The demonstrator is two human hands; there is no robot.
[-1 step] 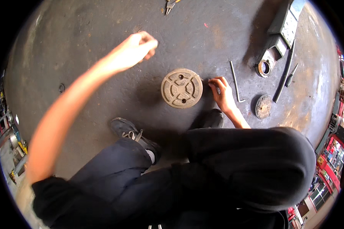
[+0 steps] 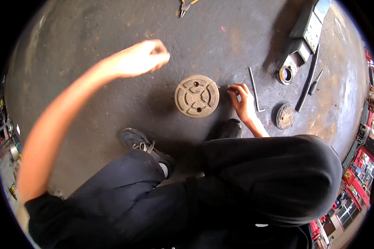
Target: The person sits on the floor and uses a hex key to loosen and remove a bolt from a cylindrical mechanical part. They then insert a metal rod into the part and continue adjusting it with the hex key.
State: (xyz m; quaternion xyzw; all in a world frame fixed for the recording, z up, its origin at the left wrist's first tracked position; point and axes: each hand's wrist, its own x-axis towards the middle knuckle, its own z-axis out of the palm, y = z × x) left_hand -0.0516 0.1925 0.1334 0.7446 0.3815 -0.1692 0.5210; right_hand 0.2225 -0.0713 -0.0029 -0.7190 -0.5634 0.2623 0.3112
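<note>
A round tan lift pad (image 2: 197,96) with a raised tread pattern and two dark holes lies on the floor in front of my feet. Beyond it to the left, my left hand (image 2: 143,59) is raised with its fingers curled closed; whatever they hold, if anything, is hidden. Just right of the pad, my right hand (image 2: 242,101) is closed in a pinch near the floor. Something tiny shows at its fingertips, too small to name. A thin L-shaped hex key (image 2: 255,89) lies to the right of that hand.
Circlip pliers (image 2: 185,8) lie at the far edge. On the right are a metal lift arm (image 2: 305,39) with a ringed end, a dark bar (image 2: 308,83), a small pointed tool (image 2: 316,83) and a worn round pad (image 2: 285,116). My shoes (image 2: 142,143) stand close to the near side.
My left hand has dropped slightly toward me, and its forearm has swung left, covering the small ring on the floor. My right hand keeps its pinch in nearly the same place.
</note>
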